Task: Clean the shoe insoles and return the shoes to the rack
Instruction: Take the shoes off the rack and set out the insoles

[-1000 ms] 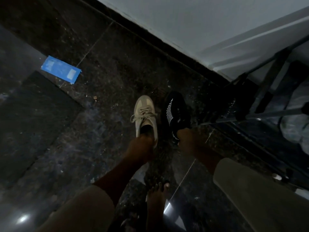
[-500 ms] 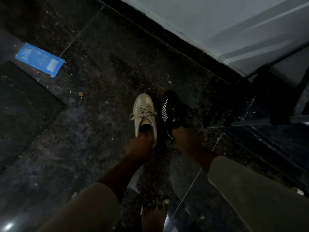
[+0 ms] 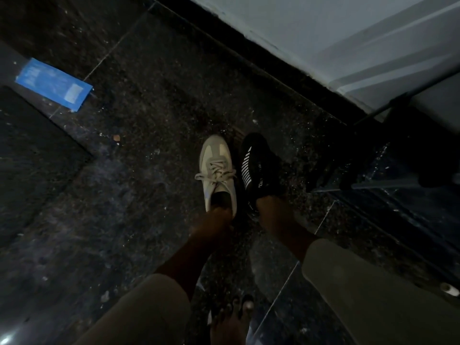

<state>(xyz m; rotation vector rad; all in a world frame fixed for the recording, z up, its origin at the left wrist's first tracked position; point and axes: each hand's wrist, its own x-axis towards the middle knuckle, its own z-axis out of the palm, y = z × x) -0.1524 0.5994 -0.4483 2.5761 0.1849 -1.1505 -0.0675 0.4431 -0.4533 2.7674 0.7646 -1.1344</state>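
Note:
A beige laced sneaker (image 3: 217, 168) and a black sneaker with white stripes (image 3: 258, 168) lie side by side over the dark speckled floor, toes pointing away from me. My left hand (image 3: 211, 224) grips the heel of the beige sneaker. My right hand (image 3: 273, 210) grips the heel of the black sneaker. Whether the soles touch the floor I cannot tell. The dark metal shoe rack (image 3: 388, 155) stands to the right of the shoes, against the pale wall.
A blue packet (image 3: 53, 84) lies on the floor at the far left. A dark mat (image 3: 37, 150) covers the left floor. My bare foot (image 3: 234, 319) shows at the bottom. A pale wall (image 3: 348, 33) runs along the top right.
The view has shifted slightly; both hands keep hold of the two shoes' heels, which stay side by side in about the same place.

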